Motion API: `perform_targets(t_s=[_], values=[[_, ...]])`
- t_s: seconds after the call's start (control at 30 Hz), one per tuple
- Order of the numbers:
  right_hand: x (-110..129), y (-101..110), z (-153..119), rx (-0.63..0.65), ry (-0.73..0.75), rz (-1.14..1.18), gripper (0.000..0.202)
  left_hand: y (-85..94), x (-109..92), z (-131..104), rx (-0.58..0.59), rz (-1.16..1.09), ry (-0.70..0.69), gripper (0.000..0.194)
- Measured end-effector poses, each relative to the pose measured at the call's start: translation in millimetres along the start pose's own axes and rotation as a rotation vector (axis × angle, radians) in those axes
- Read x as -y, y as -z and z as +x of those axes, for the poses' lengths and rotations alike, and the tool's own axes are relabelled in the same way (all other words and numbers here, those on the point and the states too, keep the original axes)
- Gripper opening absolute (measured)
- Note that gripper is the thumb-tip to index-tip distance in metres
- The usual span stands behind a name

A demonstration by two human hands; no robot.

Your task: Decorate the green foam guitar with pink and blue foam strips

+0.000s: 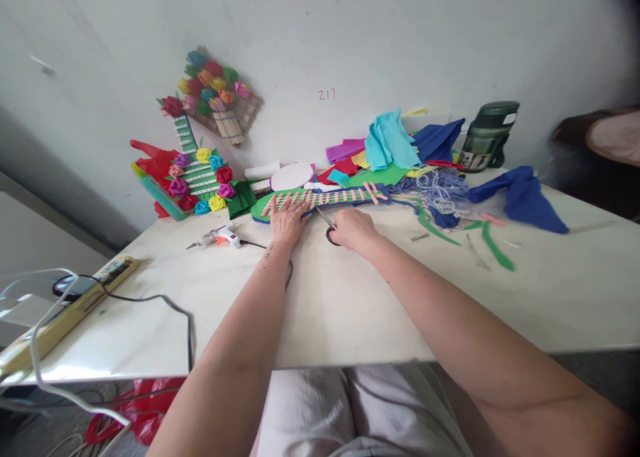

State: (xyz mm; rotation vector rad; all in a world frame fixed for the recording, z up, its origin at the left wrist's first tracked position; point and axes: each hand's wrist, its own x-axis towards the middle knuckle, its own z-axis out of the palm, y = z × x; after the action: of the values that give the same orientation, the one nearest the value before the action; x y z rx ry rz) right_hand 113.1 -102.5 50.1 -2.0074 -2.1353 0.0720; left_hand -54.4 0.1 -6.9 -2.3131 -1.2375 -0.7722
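Observation:
A green guitar-shaped craft (340,197) with pink strips and a blue edge lies across the table before me. My left hand (289,221) rests on its wide left part, fingers spread over the strips. In my right hand (353,229) is a pair of scissors (327,221), held by the dark handles. The blades point up and left toward the craft's lower blue edge, just right of my left hand. Whether the blades touch that edge is too small to tell.
A glue gun (227,235) lies left, its cord passing under my left forearm. A flowered guitar craft (199,170) leans at the wall. Tangled yarn (440,189), cyan cloth (391,140), blue scraps (533,200) and a dark bottle (489,137) sit right. A power strip (95,295) lies far left.

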Motion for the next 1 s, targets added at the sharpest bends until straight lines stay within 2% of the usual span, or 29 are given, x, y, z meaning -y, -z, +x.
perform_targets(t_s=[0.3,0.73,1.0], values=[[1,-7,3,-0.003,0.001,-0.004,0.035,4.1,-3,1,0.022,-0.007,0.021,0.032],[3,-11,6,-0.001,-0.004,-0.005,0.032,4.3,-5,1,-0.007,-0.016,0.005,0.03],[14,-9,2,-0.019,0.043,-0.045,0.031,4.9,-5,3,0.014,-0.036,-0.013,0.031]])
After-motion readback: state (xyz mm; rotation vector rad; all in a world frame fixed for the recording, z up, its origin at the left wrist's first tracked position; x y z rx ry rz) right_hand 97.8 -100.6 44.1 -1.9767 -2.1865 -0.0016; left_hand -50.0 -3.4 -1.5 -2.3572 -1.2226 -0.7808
